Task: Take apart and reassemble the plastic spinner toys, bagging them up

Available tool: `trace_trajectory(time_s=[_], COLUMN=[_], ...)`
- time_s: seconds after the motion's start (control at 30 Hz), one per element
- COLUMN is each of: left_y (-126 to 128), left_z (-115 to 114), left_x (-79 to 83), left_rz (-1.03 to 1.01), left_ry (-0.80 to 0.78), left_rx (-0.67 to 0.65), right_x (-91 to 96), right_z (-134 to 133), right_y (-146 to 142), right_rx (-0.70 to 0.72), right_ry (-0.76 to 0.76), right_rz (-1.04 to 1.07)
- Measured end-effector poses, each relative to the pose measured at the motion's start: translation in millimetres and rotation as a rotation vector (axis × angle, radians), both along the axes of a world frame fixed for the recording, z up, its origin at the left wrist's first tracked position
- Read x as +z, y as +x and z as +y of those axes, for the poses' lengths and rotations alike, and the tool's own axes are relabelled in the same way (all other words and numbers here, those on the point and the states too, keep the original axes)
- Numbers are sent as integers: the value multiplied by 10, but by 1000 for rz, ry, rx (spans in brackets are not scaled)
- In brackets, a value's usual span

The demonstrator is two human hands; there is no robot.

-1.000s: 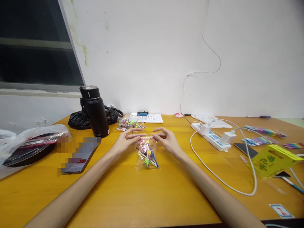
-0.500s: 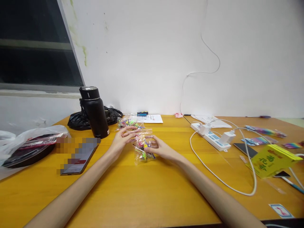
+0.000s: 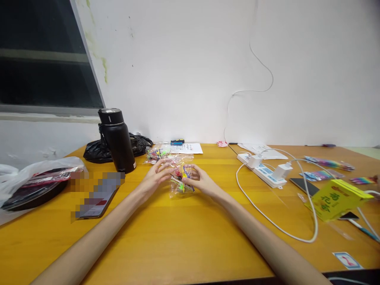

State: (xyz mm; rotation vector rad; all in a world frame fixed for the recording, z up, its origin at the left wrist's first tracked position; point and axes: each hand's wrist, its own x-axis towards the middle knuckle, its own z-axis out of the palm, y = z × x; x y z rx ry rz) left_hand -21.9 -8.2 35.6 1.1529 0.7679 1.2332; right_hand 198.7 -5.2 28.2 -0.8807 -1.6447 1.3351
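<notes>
Clock centred on the clear bag (image 3: 178, 187) of coloured plastic pieces, 12 towards the wall (image 3: 190, 59)

Nearest: small card (image 3: 347, 260) with a red mark and blue border, flat on the wooden table (image 3: 166, 241) by its front edge, towards 4 o'clock

Next out: yellow box (image 3: 338, 201), tilted, about 3; phone (image 3: 97, 202) flat, just below 9

Centre: the bag, between both hands at mid-table; red, blue, yellow and green pieces show through the film

Right hand (image 3: 203, 182) at the bag's 3 o'clock side: thumb on the near face, fingers curled behind, pinching that side

Left hand (image 3: 152, 180) at 9: fingers a little apart, slightly bent, tips at the bag's edge; cannot tell whether they pinch film

Beyond: white power strip (image 3: 268, 176) with chargers plugged in, near 3; black bottle (image 3: 117, 142) upright at 10

Farther: second bag of pieces (image 3: 157, 153) between 10 and 11; printed sheet (image 3: 190, 148) at 12, screwdriver (image 3: 177, 141) by its far edge
</notes>
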Motion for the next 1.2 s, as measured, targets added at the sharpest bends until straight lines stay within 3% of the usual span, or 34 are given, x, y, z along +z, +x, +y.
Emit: trace_trajectory(time_s=[0.3,0.63,0.9,1.2], left_y=[117,130,123,143], left_z=[-104,-80,-20,-24], left_x=[-95,-104,-174,-131], left_rz=[143,142,72,-33], left_ry=[-57,29,-62,-152], left_rx=[-207,-207,-46,-43], right_x=[-38,10,-56,-5], right_z=[75,15,26,22], right_y=[9,-4,-24,-33], right_rx=[-123,-61,-67,-96], right_ry=[17,101,-49,-130], right_rz=[62,42,55,166])
